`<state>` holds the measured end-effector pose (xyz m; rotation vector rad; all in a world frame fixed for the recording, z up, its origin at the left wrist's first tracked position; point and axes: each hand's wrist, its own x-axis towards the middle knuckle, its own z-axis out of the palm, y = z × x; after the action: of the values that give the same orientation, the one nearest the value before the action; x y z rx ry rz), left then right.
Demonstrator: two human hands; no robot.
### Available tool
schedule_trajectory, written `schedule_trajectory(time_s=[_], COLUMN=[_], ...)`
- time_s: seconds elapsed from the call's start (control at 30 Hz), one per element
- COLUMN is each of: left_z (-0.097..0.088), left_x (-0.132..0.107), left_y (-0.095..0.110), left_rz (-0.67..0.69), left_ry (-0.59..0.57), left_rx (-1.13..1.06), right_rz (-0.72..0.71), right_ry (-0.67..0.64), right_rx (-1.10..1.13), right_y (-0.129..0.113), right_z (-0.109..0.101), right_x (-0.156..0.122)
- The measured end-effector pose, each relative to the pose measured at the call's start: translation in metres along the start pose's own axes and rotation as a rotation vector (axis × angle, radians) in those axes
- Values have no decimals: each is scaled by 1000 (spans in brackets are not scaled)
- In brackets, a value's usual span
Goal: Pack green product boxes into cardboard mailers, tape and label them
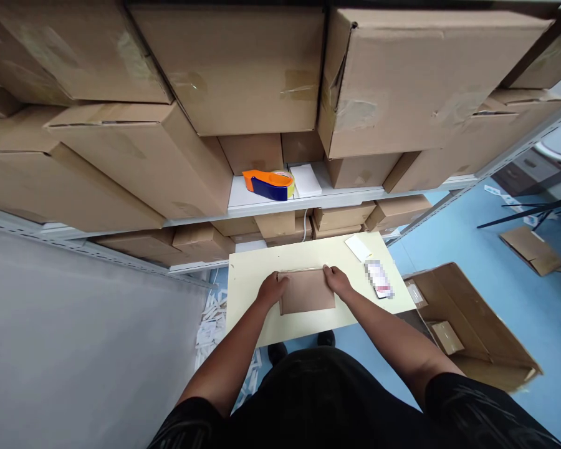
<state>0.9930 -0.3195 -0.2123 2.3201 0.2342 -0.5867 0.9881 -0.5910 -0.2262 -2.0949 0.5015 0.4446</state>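
A flat brown cardboard piece [307,293] lies on a small pale yellow table [252,274] in front of me. My left hand [272,289] grips its left edge, fingers curled over the far corner. My right hand [337,280] grips the right far corner in the same way. Both hands press on the cardboard's far edge, which looks folded up slightly. A white slip [358,247] and a small blurred packet [379,279] lie on the table to the right of my hands.
Metal shelves packed with big cardboard boxes [243,68] rise behind the table. An orange and blue tape dispenser [269,184] sits on the shelf. An open carton [467,324] stands on the blue floor at right; white scraps [210,324] lie at left.
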Motion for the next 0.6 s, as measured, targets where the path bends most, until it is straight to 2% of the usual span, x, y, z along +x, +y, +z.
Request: schedule_trajectory(time_s=[0.13,0.23,0.33,0.47,0.53,0.6], left_z=[8,18,23,12,2,-8], left_x=[-28,-40,-43,-41,-41,-41], left_y=[-13,-26,-36,-44,-42,-34], left_rz=[99,109,141,193,233,310], left_ry=[88,79,50,-20,23,124], left_rx=[-306,-398,-327,-140,-55,10], right_rz=[-119,-158,-116,-96,-77,-35], right_ry=[136,165,156,153,172,206], right_rx=[91,124,117,83,81,84], right_y=[5,18,28,31,32,36], right_z=[-6,2,13,14,10,7], right_x=[-35,-55,-62,-63,-67,-75])
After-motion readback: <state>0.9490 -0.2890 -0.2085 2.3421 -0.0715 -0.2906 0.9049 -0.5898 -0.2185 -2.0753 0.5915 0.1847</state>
